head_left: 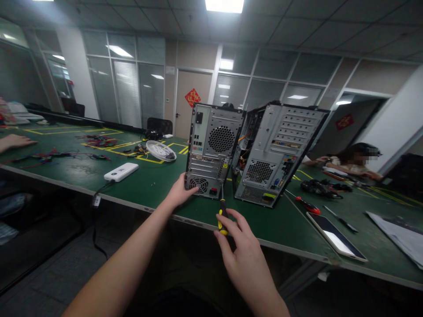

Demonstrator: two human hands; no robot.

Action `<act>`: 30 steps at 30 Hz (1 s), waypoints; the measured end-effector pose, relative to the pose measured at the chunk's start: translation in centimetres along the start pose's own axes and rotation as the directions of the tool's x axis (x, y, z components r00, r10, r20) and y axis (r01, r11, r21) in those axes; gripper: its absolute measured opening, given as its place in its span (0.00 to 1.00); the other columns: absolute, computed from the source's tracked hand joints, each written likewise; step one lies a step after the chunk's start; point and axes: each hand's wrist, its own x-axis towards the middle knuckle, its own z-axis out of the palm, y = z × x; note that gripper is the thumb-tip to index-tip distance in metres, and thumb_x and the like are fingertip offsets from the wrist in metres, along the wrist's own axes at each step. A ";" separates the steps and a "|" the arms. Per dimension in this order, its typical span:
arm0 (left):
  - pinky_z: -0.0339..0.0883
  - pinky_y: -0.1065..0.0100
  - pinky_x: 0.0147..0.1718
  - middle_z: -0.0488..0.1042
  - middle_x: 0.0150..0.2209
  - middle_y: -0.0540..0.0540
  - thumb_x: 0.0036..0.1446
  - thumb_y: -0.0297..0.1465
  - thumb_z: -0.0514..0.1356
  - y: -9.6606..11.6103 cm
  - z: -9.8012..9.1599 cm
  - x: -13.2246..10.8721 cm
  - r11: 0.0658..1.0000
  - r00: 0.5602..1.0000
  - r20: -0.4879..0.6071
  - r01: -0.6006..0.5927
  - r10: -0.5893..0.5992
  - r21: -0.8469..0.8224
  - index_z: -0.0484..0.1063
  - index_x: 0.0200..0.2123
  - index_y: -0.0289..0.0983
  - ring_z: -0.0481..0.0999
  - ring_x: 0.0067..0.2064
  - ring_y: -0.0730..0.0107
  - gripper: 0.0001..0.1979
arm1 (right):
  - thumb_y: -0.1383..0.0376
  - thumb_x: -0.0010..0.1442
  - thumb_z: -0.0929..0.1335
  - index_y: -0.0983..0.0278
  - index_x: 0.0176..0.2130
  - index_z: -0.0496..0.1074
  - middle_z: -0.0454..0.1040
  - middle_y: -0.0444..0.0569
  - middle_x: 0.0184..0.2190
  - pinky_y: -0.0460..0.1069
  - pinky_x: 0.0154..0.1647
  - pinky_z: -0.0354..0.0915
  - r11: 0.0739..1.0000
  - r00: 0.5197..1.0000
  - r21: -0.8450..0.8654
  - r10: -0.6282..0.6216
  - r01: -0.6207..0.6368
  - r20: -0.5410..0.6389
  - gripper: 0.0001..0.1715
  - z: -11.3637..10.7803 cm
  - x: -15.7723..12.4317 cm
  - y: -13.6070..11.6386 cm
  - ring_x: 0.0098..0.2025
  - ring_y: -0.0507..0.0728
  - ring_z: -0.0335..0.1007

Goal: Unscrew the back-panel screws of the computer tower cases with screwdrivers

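Note:
The rear panel of a computer case [209, 169] faces me, upright near the table's front edge. My left hand [181, 190] grips its lower left corner, the thumb lying across the round fan grille. In my right hand [239, 235] is a screwdriver [223, 215] with a yellow and black handle, pinched between thumb and fingers. Its shaft points up at the lower right edge of the case, beside the red switch. Whether the tip sits in a screw is too small to tell. A second computer case [264, 149] stands tilted in view just to the right, with wiring showing at its side.
On the green table [158, 187] lie a white power bank [121, 172], a white basket [160, 150] and loose wires [53, 156]. A red-black screwdriver [308, 205], a phone [335, 235] and a dark-handled tool [340, 219] lie right. Other people sit at both sides.

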 end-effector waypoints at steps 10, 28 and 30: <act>0.68 0.52 0.61 0.76 0.59 0.35 0.54 0.37 0.71 0.5 -0.2 -0.1 0.999 1.000 0.008 0.005 -0.005 0.033 0.64 0.60 0.37 0.77 0.60 0.50 0.34 | 0.64 0.71 0.68 0.62 0.58 0.77 0.74 0.59 0.61 0.58 0.60 0.74 1.000 0.998 0.001 -0.018 0.018 -0.064 0.18 0.5 -0.1 0.3 0.60 0.64 0.77; 0.68 0.52 0.61 0.76 0.60 0.34 0.53 0.38 0.71 0.4 -0.2 0.0 0.995 1.000 0.013 0.022 -0.023 0.096 0.63 0.62 0.36 0.77 0.61 0.49 0.36 | 0.57 0.64 0.75 0.62 0.47 0.75 0.77 0.59 0.54 0.59 0.55 0.75 0.999 0.983 0.039 -0.017 0.024 -0.182 0.15 1.3 0.3 0.9 0.55 0.66 0.77; 0.69 0.52 0.61 0.76 0.59 0.35 0.53 0.38 0.71 0.4 -0.2 0.0 0.995 1.000 0.011 0.017 -0.019 0.094 0.63 0.62 0.36 0.77 0.60 0.49 0.36 | 0.58 0.64 0.75 0.62 0.46 0.75 0.77 0.58 0.54 0.59 0.55 0.75 0.998 0.981 0.049 -0.022 0.032 -0.193 0.14 1.3 0.4 0.8 0.56 0.65 0.77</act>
